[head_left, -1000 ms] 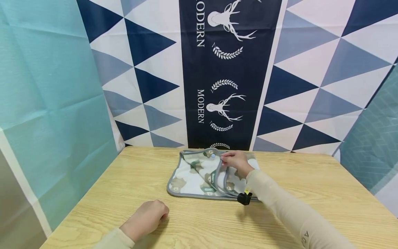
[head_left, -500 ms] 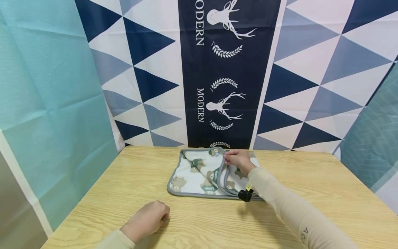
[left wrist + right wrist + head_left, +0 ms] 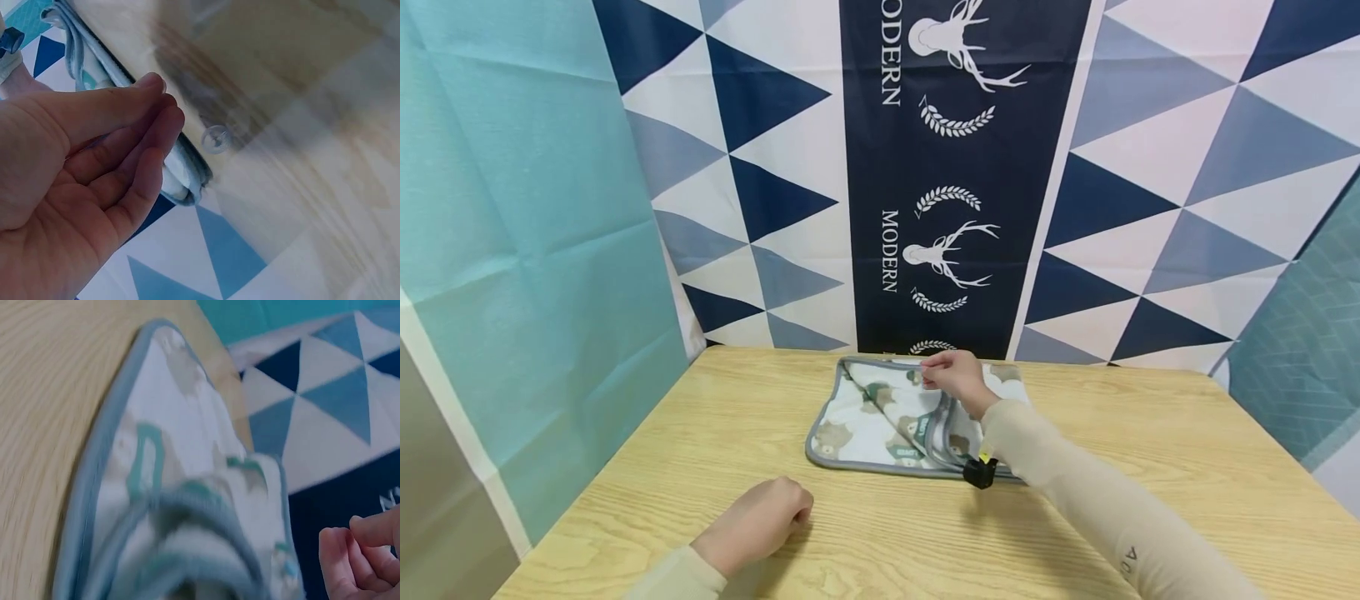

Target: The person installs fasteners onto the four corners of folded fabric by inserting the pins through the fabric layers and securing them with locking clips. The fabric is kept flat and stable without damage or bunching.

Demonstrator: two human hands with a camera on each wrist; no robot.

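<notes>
A folded bear-print cloth [image 3: 838, 442] with grey edging lies at the back of the table, part of it turned over in layers. My right hand [image 3: 957, 379] hovers over its upper fold in the head view. From the right wrist camera, the right hand [image 3: 365, 556] appears beside the cloth's edge, thumb close to the index finger, nothing between them. A small light-blue spot [image 3: 290, 569] marks that flap. Loosely curled, my left hand [image 3: 760, 521] rests on the table in front of the cloth. In the left wrist view, the left hand [image 3: 106, 150] holds nothing.
The wooden table [image 3: 880, 550] meets a patterned backdrop [image 3: 940, 192] behind the cloth. A teal sheet [image 3: 550, 250] hangs at the left. A black wrist camera [image 3: 979, 473] sits under my right wrist. A small clear disc [image 3: 216, 139] shows beyond the left fingertips.
My right hand has let go of the cloth's upper flap and shifted slightly left and up. The flap has settled lower. My left hand stays in place.
</notes>
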